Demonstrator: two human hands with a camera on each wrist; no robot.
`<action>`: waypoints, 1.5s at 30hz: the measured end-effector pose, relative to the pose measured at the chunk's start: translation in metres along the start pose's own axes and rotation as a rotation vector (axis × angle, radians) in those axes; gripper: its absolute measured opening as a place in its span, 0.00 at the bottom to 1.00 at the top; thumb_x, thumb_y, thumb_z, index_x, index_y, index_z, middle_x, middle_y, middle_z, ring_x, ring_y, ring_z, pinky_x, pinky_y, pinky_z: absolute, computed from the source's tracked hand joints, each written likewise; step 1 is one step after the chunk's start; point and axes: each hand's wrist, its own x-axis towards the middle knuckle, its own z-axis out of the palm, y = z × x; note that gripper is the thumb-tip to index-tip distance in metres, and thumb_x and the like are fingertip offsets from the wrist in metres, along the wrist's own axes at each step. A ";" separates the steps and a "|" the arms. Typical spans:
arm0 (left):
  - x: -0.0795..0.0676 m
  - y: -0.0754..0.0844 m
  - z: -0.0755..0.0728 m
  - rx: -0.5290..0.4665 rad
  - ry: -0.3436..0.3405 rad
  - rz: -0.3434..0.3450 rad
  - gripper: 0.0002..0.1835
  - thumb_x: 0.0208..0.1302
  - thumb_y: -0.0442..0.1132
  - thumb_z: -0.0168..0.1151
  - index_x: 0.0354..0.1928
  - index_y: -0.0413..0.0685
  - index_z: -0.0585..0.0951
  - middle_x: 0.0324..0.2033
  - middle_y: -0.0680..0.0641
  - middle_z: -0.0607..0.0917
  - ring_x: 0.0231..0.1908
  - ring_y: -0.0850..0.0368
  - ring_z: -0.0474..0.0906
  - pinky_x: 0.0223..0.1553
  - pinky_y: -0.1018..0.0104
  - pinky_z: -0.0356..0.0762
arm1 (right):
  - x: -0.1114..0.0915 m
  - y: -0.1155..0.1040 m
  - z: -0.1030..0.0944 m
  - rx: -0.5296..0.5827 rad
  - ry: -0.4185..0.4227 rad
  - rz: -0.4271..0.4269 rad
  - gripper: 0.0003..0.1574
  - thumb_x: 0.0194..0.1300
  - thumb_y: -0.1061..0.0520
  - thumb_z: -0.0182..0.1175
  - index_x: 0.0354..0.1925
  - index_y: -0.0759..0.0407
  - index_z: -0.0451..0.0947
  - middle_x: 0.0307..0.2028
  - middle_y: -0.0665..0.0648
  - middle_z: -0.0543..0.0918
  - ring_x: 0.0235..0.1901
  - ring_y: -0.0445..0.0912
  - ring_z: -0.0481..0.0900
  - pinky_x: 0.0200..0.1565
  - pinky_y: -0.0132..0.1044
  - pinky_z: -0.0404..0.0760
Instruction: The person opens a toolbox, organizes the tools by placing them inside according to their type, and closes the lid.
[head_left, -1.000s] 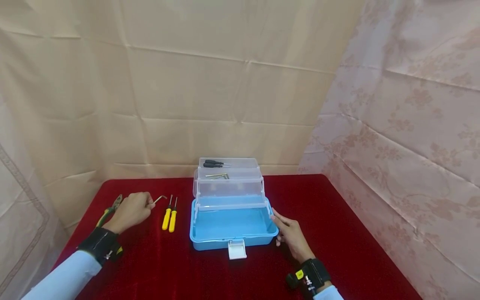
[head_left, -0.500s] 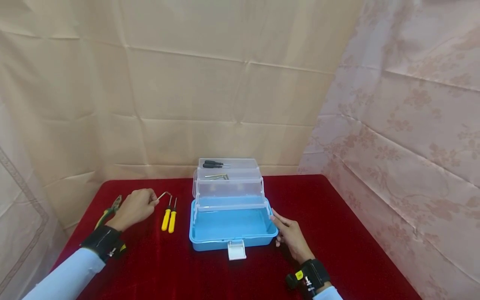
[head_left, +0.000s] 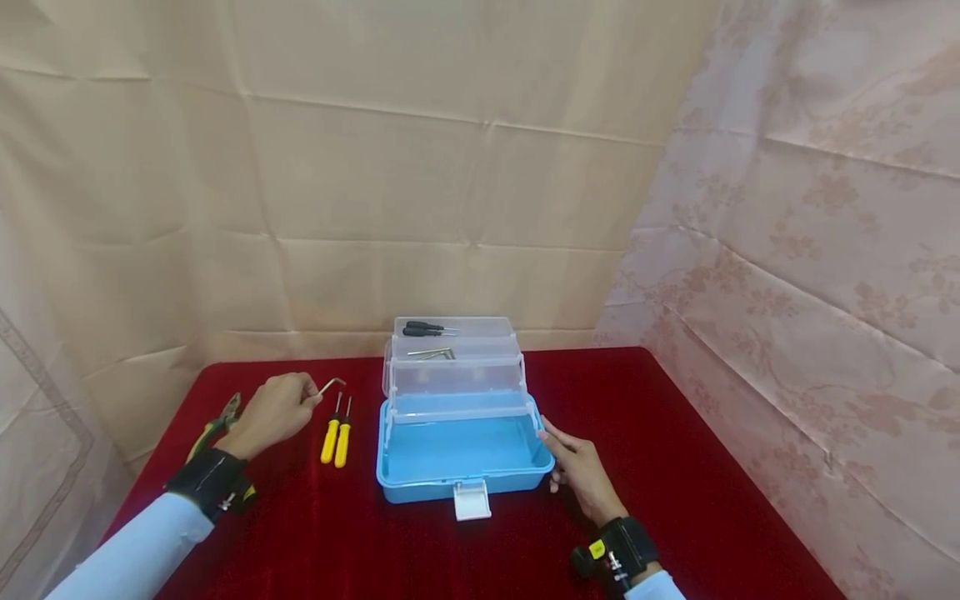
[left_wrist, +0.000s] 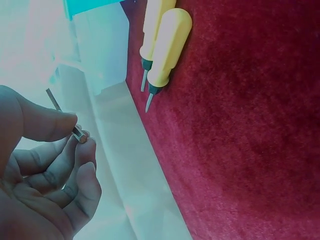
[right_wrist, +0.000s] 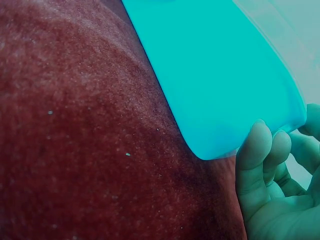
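My left hand pinches a small L-shaped hex key between thumb and fingers, its bent end pointing right. The end of the key's shank shows at my fingertips in the left wrist view. Two yellow-handled screwdrivers lie side by side just right of this hand. A blue toolbox stands open in the middle, its clear trays raised in tiers. At its front right corner my right hand holds the side, several fingertips against the outer wall.
Pliers with green and yellow handles lie left of my left hand, partly hidden by it. Two black screwdrivers rest in the top tray, and hex keys in the tray below. A white latch hangs down at the toolbox's front.
My left hand has moved a little right and farther back with the hex key, which now appears above the yellow screwdrivers' tips. My right hand stays at the toolbox.
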 end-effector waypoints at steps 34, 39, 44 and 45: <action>0.018 0.026 -0.004 -0.048 0.077 0.093 0.04 0.64 0.36 0.62 0.37 0.46 0.77 0.23 0.51 0.76 0.21 0.55 0.68 0.23 0.64 0.70 | 0.001 0.002 0.000 0.010 0.003 -0.008 0.34 0.63 0.38 0.62 0.66 0.39 0.73 0.19 0.59 0.67 0.17 0.45 0.69 0.22 0.36 0.77; 0.021 0.034 -0.007 -0.050 0.072 0.097 0.06 0.64 0.39 0.63 0.36 0.45 0.78 0.21 0.51 0.75 0.20 0.55 0.68 0.23 0.65 0.71 | 0.001 0.003 0.000 0.014 0.001 -0.007 0.34 0.63 0.38 0.62 0.66 0.39 0.73 0.19 0.58 0.67 0.17 0.45 0.69 0.22 0.36 0.77; 0.024 0.041 -0.009 -0.051 0.082 0.115 0.06 0.63 0.39 0.65 0.36 0.45 0.79 0.22 0.51 0.77 0.19 0.55 0.68 0.23 0.66 0.72 | 0.001 0.003 0.000 0.017 0.009 -0.004 0.33 0.62 0.37 0.63 0.65 0.38 0.74 0.19 0.58 0.67 0.17 0.45 0.68 0.22 0.36 0.76; 0.024 0.041 -0.009 -0.047 0.082 0.115 0.06 0.63 0.39 0.65 0.36 0.45 0.79 0.22 0.51 0.77 0.19 0.55 0.68 0.23 0.66 0.72 | 0.002 0.003 0.000 0.016 0.009 -0.003 0.34 0.62 0.37 0.63 0.65 0.38 0.74 0.19 0.58 0.66 0.17 0.45 0.68 0.22 0.36 0.76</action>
